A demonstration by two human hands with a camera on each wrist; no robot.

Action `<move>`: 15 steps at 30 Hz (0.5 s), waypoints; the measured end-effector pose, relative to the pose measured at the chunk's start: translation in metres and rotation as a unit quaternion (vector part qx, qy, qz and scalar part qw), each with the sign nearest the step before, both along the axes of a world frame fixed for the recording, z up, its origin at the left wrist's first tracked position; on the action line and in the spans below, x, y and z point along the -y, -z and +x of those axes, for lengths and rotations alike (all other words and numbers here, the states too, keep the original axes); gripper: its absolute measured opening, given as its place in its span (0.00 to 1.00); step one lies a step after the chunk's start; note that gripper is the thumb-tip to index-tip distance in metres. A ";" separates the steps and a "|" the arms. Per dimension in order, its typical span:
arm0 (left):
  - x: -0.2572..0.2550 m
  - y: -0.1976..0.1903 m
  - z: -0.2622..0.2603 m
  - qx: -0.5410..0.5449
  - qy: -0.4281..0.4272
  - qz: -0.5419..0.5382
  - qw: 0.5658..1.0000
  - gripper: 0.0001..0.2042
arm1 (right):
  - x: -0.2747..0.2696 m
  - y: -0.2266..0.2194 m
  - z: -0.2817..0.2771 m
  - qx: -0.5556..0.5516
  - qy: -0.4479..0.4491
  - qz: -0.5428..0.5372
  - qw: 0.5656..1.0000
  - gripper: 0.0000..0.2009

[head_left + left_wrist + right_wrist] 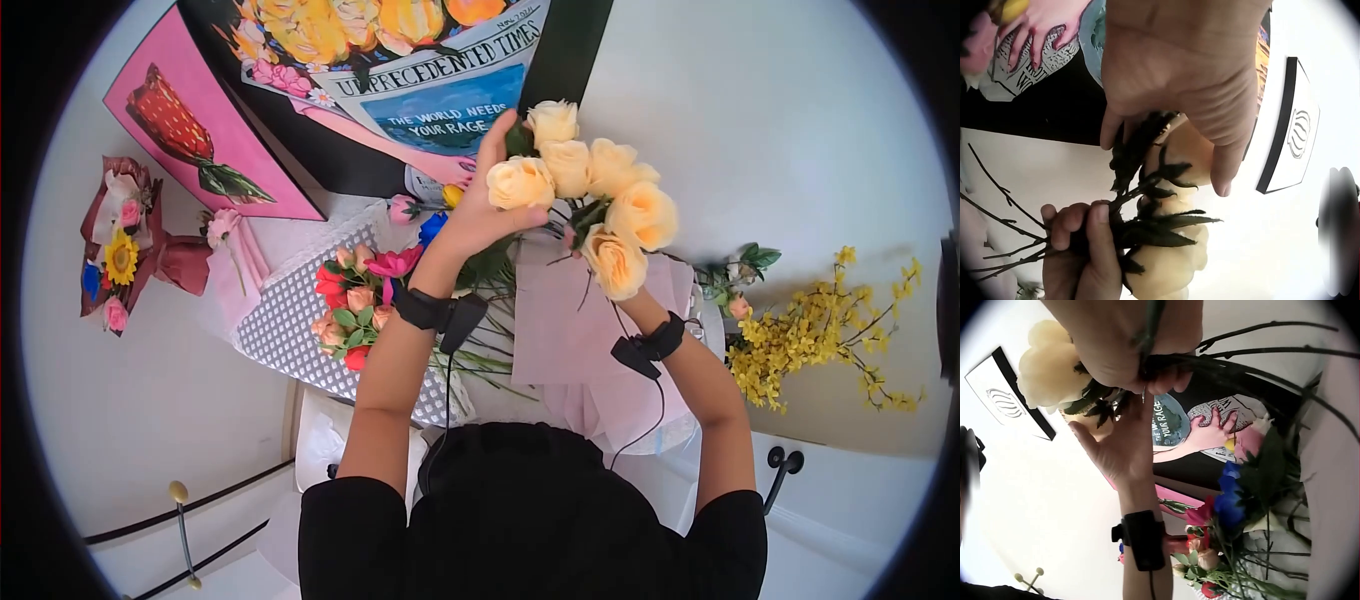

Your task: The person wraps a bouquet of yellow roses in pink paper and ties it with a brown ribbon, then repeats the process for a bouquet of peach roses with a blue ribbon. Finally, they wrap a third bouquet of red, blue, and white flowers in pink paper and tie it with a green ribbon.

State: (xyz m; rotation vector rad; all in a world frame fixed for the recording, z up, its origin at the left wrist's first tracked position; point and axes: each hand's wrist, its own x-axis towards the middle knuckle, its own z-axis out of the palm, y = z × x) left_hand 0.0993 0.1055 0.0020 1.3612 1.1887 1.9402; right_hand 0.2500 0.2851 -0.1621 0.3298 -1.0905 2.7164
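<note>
Several cream-yellow roses are gathered in one bunch above the table. My right hand grips their dark stems just below the heads, fingers curled round them; in the head view the blooms mostly cover this hand. My left hand is spread at the bunch's left side, thumb and fingers extended on either side of one rose head. In the left wrist view, dark green leaves stand out under the petals, and the bare stem ends fan out to the left.
Pink wrapping paper lies on the table below the bunch. Left of it are loose red, peach and blue flowers on a grey patterned cloth. Yellow sprays stand at right. A strawberry picture and a newspaper-bouquet poster lean behind.
</note>
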 end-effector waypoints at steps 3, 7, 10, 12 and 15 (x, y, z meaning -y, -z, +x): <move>-0.011 0.010 0.007 0.044 -0.038 -0.025 0.998 0.46 | 0.034 -0.061 0.002 0.032 0.344 0.535 0.771 0.09; -0.021 0.043 0.042 0.146 -0.102 0.033 0.983 0.38 | -0.005 0.002 -0.018 -0.037 0.081 0.006 0.996 0.20; -0.012 0.083 0.064 -0.036 -0.128 -0.109 0.985 0.29 | 0.041 -0.091 -0.011 0.154 0.215 0.317 0.911 0.07; -0.011 0.089 0.070 -0.126 -0.103 -0.132 0.978 0.24 | 0.056 -0.102 -0.013 0.180 0.194 0.178 0.948 0.12; -0.007 0.081 0.066 -0.061 -0.057 -0.244 0.966 0.24 | 0.070 -0.117 -0.009 0.134 0.191 0.132 0.963 0.12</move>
